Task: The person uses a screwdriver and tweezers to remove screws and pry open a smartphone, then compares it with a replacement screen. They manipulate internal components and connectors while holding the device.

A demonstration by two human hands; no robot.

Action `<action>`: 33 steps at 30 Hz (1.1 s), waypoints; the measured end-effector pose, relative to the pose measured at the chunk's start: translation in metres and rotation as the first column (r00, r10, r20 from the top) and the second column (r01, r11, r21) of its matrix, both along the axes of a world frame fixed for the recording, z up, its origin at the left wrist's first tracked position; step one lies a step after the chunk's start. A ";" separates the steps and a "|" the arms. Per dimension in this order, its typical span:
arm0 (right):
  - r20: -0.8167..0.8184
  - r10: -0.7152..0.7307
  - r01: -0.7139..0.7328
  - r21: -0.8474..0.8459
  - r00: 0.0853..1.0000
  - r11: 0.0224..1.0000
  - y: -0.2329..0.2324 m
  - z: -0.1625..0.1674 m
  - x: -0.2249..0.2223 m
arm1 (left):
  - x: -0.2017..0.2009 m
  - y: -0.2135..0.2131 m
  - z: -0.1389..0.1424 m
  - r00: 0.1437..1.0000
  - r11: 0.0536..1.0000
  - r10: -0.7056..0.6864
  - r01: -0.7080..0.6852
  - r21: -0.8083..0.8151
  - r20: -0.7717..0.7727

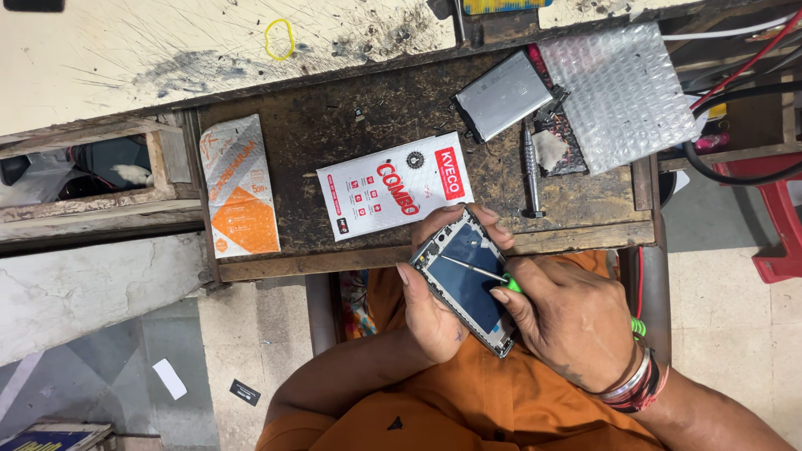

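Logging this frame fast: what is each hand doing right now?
Left hand: closed around the opened phone.
Right hand: closed on a thin screwdriver, tip on the phone.

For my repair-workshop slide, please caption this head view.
Left hand steadies an opened phone while right hand works a green-handled screwdriver over a worn wooden bench.

Phone frame (pixel 466 280): I see a dark blue panel inside a black rim.
Screwdriver (pixel 476 271): silver shaft, bright green handle.
Packet (pixel 394 185): white with red and black print.
Pouch (pixel 240 187): grey and orange.
Battery (pixel 501 95): plain grey.
Counter (pixel 334 125): dark, scuffed brown wood.
Shirt (pixel 468 401): I read it as orange.
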State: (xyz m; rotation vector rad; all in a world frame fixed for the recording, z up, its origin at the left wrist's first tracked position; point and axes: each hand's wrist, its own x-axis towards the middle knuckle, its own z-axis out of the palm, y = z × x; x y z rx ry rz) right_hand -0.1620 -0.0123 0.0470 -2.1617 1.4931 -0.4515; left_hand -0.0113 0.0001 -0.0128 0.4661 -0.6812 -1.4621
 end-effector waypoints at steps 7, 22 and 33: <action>0.017 -0.011 0.011 0.007 1.000 1.000 0.014 -0.001 0.014 | 0.014 0.013 0.000 1.000 1.000 0.004 -0.004 -0.014 -0.007; 0.000 0.005 -0.005 0.006 1.000 1.000 0.046 -0.002 0.045 | 0.045 0.045 0.000 1.000 1.000 -0.010 0.010 -0.007 -0.003; 0.014 0.018 -0.017 -0.076 1.000 0.997 0.067 -0.001 0.025 | 0.027 0.062 0.004 0.999 0.999 -0.036 0.036 0.018 0.006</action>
